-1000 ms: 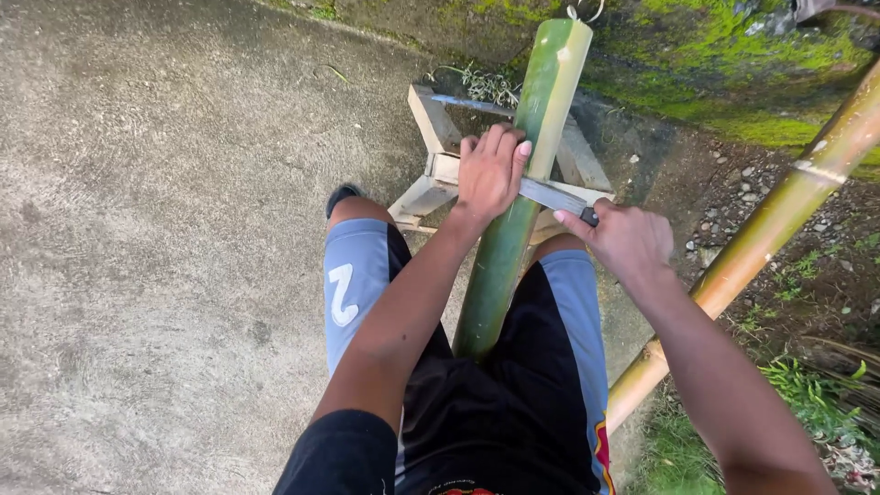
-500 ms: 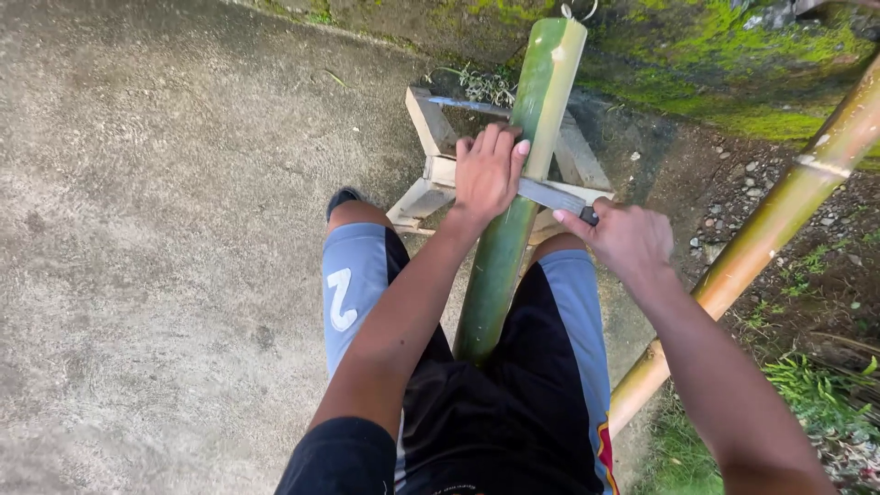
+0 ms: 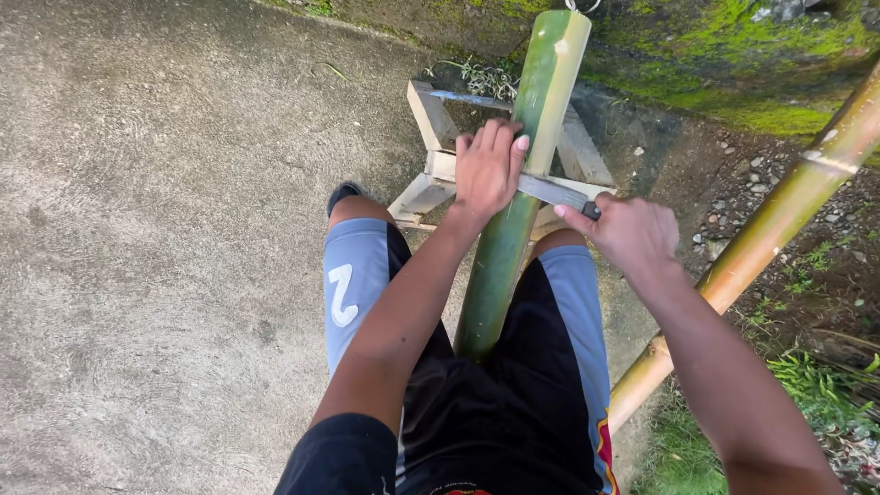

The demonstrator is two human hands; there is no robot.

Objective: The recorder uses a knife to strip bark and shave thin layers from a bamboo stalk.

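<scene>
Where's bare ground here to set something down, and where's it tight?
Free: the concrete slab left of the knee, up to the mossy edge. Crowded: the wooden stand, where the left hand and right hand press a blade across the green bamboo pole. The yellow bamboo pole and gravel take the right side.
</scene>
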